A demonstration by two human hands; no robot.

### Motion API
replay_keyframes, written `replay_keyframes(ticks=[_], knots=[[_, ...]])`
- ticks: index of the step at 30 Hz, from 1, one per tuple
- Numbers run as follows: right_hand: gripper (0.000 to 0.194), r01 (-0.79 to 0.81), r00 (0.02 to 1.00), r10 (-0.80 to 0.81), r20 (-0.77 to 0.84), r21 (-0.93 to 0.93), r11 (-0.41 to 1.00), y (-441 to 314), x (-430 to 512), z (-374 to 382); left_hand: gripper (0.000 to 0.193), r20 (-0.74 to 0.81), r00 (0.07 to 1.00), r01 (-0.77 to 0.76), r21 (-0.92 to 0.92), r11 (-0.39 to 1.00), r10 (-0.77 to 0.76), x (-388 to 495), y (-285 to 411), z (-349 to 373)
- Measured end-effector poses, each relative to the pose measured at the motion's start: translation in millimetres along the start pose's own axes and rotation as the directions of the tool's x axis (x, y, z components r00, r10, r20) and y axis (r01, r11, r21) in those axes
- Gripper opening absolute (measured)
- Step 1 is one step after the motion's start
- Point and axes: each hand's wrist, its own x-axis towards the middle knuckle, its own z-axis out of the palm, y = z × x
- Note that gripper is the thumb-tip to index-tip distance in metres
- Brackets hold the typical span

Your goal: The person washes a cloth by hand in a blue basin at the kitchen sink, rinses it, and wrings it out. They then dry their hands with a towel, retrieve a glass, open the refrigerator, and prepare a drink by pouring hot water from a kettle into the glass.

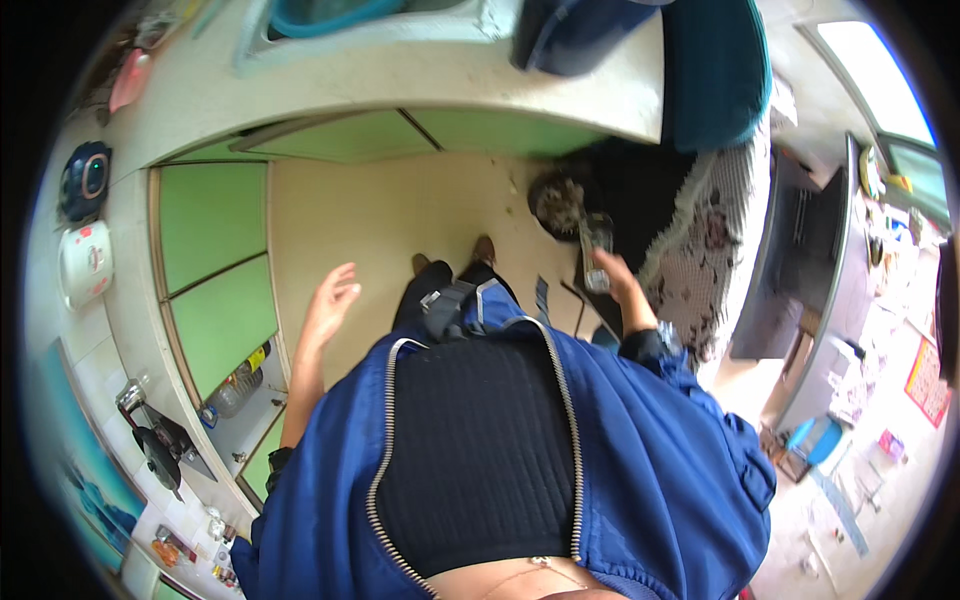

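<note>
My left hand (331, 304) is raised over the beige floor, beside the green cabinet doors (214, 225), with its fingers apart and nothing in it. On the other side, my right hand (616, 276) is on a clear glass bottle or jar (598, 259) with a pale label. The fingers are partly hidden behind it. Just beyond the bottle, a dark round container (557, 202) holds pale crumpled matter that I cannot make out.
A counter (420, 79) with a sink and blue basin (330, 19) curves across the front. A lace-edged cloth (712, 247) hangs at the right. At the left, a low cabinet stands open with a large plastic bottle (240, 390) inside. A wok or pan (159, 457) lies on the stove.
</note>
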Motion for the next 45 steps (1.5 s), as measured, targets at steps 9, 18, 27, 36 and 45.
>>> replay_keyframes(ticks=[9, 18, 27, 36, 45], knots=[[0.070, 0.542, 0.816, -0.565, 0.125, 0.173, 0.822, -48, -98, 69, 0.036, -0.169, 0.963, -0.199, 0.071, 0.977, 0.209, 75, 54, -59], [0.078, 0.801, 0.521, -0.807, 0.278, 0.169, 0.575, -274, -141, 225, 0.021, -0.513, 0.602, -0.406, 0.462, 0.788, 0.612, 213, 168, -255], [0.067, 0.886, 0.441, -0.894, 0.082, 0.116, 0.448, -487, -54, 376, 0.040, -0.338, 0.451, -0.339, 0.791, 0.509, 0.826, 476, 300, -387], [0.062, 0.835, 0.547, -0.837, -0.018, 0.085, 0.544, -548, 3, 426, 0.032, -0.221, 0.673, -0.333, 0.761, 0.556, 0.705, 591, 333, -402], [0.064, 0.823, 0.565, -0.822, -0.065, 0.100, 0.558, -569, 18, 439, 0.027, -0.404, 0.751, -0.292, 0.506, 0.812, 0.522, 622, 304, -421]])
